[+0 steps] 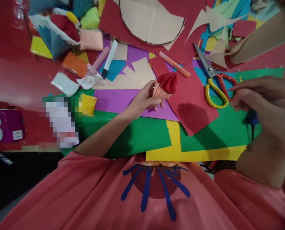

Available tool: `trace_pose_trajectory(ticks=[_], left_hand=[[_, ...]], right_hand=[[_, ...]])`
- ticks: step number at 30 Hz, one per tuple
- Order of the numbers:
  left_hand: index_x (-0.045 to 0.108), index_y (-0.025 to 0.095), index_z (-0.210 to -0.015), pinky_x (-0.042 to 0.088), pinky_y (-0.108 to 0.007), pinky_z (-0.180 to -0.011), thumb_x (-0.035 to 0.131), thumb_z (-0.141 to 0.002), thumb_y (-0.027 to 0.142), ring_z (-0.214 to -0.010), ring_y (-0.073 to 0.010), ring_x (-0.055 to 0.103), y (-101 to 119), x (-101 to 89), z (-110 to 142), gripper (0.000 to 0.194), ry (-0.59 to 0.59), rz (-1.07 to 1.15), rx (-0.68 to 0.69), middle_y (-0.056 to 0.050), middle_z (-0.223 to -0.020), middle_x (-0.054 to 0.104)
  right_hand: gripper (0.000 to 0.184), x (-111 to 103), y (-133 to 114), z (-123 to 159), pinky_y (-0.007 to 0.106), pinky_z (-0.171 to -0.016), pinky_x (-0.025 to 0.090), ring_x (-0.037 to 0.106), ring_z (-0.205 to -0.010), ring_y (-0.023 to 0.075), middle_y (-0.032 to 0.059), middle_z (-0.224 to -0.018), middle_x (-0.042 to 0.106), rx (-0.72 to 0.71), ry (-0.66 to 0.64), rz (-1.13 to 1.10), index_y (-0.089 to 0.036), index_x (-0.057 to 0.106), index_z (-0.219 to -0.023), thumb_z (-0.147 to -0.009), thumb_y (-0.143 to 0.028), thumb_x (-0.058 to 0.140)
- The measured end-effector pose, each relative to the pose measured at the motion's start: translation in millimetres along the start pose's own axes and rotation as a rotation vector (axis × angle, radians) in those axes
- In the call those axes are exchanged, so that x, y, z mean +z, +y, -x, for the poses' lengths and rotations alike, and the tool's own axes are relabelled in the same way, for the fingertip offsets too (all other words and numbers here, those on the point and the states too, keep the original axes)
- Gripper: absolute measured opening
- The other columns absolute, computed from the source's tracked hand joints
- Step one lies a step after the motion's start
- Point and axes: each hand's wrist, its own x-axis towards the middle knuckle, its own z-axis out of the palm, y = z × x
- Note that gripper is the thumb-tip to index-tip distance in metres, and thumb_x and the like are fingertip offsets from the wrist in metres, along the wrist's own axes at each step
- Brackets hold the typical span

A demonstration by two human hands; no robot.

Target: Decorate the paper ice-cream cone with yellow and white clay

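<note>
In the middle of the frame, the left hand [146, 99] pinches a small paper cone [159, 92] between thumb and fingers, gripping its checked side while folded red paper [168, 82] stands out of the open top. The cone should be very light, springy at the rim and easy to crush, so a soft hold low on the wrapped side seems best, clear of the loose folds; the dry surface probably grips well. Towards the right edge, the right hand [264, 99] has its thumb and forefinger tips pressed together; whether anything thin sits between them, I cannot tell. Just beside those tips lie scissors [211, 70], blades pointing to the upper left. An orange marker [174, 64] lies above the cone, and a red sheet [196, 116] spreads to its right.
</note>
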Motion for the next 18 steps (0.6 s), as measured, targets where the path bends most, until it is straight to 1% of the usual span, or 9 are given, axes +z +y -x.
trace_pose_trajectory(ticks=[2, 4, 5, 6, 7, 10, 12, 14, 18], left_hand=[[0.047, 0.019, -0.108, 0.037, -0.021, -0.045, 0.068, -0.074, 0.038, -0.054, -0.0075, 0.057, 2.1, 1.9, -0.2, 0.045, 0.013, -0.015, -0.027, -0.003, -0.087, 0.067], [0.046, 0.019, -0.107, 0.036, -0.021, -0.045, 0.067, -0.074, 0.039, -0.053, -0.0076, 0.057, 4.0, 3.6, -0.8, 0.044, 0.028, -0.018, -0.057, -0.003, -0.085, 0.067], [0.046, 0.018, -0.106, 0.036, -0.021, -0.044, 0.067, -0.073, 0.039, -0.053, -0.0078, 0.057, 4.8, 4.4, -1.1, 0.044, 0.034, -0.009, -0.071, -0.003, -0.084, 0.066], [0.046, 0.018, -0.106, 0.036, -0.021, -0.044, 0.067, -0.073, 0.039, -0.053, -0.008, 0.057, 5.5, 5.0, -1.4, 0.045, 0.038, 0.005, -0.084, -0.002, -0.084, 0.066], [0.045, 0.018, -0.106, 0.036, -0.021, -0.044, 0.067, -0.072, 0.039, -0.053, -0.0081, 0.057, 6.2, 5.4, -1.7, 0.045, 0.043, 0.021, -0.093, -0.002, -0.085, 0.066], [0.044, 0.018, -0.106, 0.036, -0.021, -0.044, 0.067, -0.072, 0.04, -0.054, -0.0079, 0.058, 8.0, 6.0, -2.4, 0.046, 0.058, 0.05, -0.109, -0.002, -0.087, 0.065], [0.044, 0.019, -0.106, 0.034, -0.02, -0.043, 0.068, -0.071, 0.04, -0.052, -0.0077, 0.058, 8.8, 6.0, -2.6, 0.047, 0.062, 0.061, -0.121, -0.002, -0.086, 0.065], [0.043, 0.02, -0.105, 0.033, -0.02, -0.042, 0.069, -0.071, 0.039, -0.052, -0.0076, 0.058, 9.2, 5.9, -2.6, 0.048, 0.069, 0.062, -0.135, -0.001, -0.086, 0.065], [0.043, 0.021, -0.108, 0.04, -0.02, -0.048, 0.071, -0.072, 0.037, -0.059, -0.0079, 0.062, 7.9, 5.5, -2.6, 0.049, 0.089, 0.046, -0.109, -0.001, -0.09, 0.066]], right_hand=[[0.013, 28.3, -30.9, -12.7, 0.025, -0.053, 0.042, 0.054, -0.055, 0.0072, -0.0029, -0.062, 0.06, -0.195, -0.246, 0.066, -0.025, 0.07, -0.085, -0.087, -0.036, 0.064], [0.014, 47.4, -49.5, -29.0, 0.02, -0.047, 0.041, 0.052, -0.047, 0.0049, -0.0058, -0.056, 0.058, -0.287, -0.371, 0.046, -0.023, 0.07, -0.089, -0.088, -0.034, 0.061], [0.02, 54.3, -55.1, -37.5, 0.019, -0.042, 0.037, 0.047, -0.041, 0.0038, -0.007, -0.051, 0.056, -0.326, -0.409, 0.094, -0.022, 0.07, -0.085, -0.089, -0.039, 0.059], [0.026, 59.9, -59.2, -45.8, 0.018, -0.04, 0.035, 0.047, -0.039, 0.0037, -0.0067, -0.049, 0.057, -0.379, -0.409, 0.164, -0.02, 0.069, -0.081, -0.09, -0.042, 0.057], [0.026, 64.8, -62.2, -53.1, 0.016, -0.04, 0.035, 0.046, -0.04, 0.0028, -0.007, -0.048, 0.057, -0.391, -0.413, 0.202, -0.019, 0.069, -0.078, -0.089, -0.041, 0.059], [0.024, 76.9, -67.1, -66.7, 0.01, -0.039, 0.03, 0.042, -0.035, -0.0009, -0.0095, -0.042, 0.053, -0.362, -0.454, 0.2, -0.016, 0.069, -0.07, -0.087, -0.031, 0.061], [0.028, 83.8, -68.0, -68.5, 0.009, -0.04, 0.028, 0.041, -0.035, -0.0013, -0.0096, -0.04, 0.051, -0.359, -0.441, 0.186, -0.016, 0.069, -0.067, -0.088, -0.03, 0.058], [0.032, 89.4, -68.1, -66.8, 0.009, -0.042, 0.03, 0.041, -0.037, -0.001, -0.009, -0.04, 0.05, -0.347, -0.426, 0.196, -0.016, 0.068, -0.064, -0.089, -0.031, 0.056], [0.033, 96.7, -68.2, -62.4, 0.009, -0.045, 0.035, 0.04, -0.038, -0.0021, -0.01, -0.039, 0.047, -0.266, -0.45, 0.192, -0.015, 0.064, -0.058, -0.088, -0.027, 0.057]])
